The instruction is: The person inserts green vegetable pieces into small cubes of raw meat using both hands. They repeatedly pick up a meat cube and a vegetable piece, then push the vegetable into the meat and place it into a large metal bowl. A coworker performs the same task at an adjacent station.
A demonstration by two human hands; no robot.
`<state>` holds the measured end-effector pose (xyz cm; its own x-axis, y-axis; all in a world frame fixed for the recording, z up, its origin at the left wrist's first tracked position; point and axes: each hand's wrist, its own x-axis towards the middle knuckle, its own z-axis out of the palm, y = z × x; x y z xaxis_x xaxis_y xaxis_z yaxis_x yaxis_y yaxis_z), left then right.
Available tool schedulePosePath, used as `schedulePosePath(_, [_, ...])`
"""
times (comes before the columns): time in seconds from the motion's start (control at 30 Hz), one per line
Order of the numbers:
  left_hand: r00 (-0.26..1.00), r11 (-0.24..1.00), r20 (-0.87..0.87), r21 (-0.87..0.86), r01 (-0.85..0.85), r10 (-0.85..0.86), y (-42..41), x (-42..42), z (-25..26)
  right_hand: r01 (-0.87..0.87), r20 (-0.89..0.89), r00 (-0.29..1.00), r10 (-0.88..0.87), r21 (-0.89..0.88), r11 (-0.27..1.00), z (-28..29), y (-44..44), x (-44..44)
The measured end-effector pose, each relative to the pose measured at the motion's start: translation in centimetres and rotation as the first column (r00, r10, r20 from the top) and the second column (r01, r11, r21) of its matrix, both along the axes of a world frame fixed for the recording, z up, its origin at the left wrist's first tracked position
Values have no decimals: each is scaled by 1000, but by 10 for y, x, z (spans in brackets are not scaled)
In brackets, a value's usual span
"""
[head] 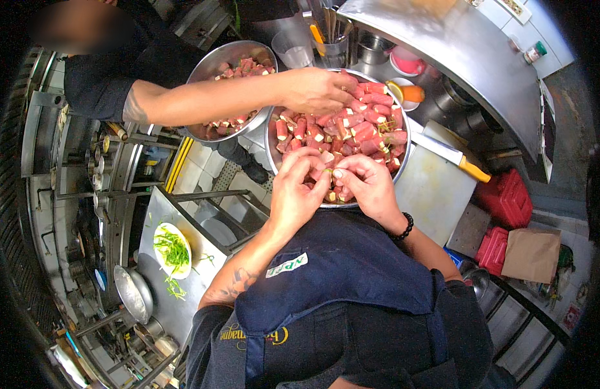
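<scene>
Both my hands are over the near edge of a large metal bowl (269, 146) heaped with raw red meat rolls (363, 131). Pale cut ends show in many of the rolls, and a few are tied with green strips. My left hand (298, 187) and my right hand (370, 187) meet fingertip to fingertip, pinching a thin green strip (328, 170) between them. The fingers partly hide the roll beneath it. From the left, a co-worker's hand (324, 90) reaches across into the far side of the same bowl.
A second metal bowl (202, 73) of meat stands at left. A yellow-handled knife (438, 150) lies on the white cutting board (428, 189) at right. The left steel table (156, 233) holds a plate of green strips (172, 248). Behind are a utensil container (335, 51) and a carrot (413, 94).
</scene>
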<state>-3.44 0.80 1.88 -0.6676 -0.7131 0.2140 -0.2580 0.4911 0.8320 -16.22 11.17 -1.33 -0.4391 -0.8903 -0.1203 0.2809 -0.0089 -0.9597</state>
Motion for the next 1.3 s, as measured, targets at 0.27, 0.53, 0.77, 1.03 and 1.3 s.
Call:
schedulePosePath(0.27, [997,991,-60,121,60,-53,-3,2,-7,-72,-433,899,65,1,997,-3,2,-5])
schedulePosePath(0.53, [976,976,-125,107,191,-177,-3,6,-14,-200,233,952,200,-24,980,-4,3,-13])
schedulePosePath(0.77, [986,987,-73,35,156,-153,-4,6,-15,-176,37,984,175,16,984,5,3,-15])
schedulePosePath(1.03, [993,916,-103,390,94,-58,-1,6,-22,-92,18,996,92,-9,996,-11,9,-7])
schedulePosePath(1.3, [989,904,-142,419,90,-33,3,8,-29,-42,-272,962,25,-59,997,-2,8,-1])
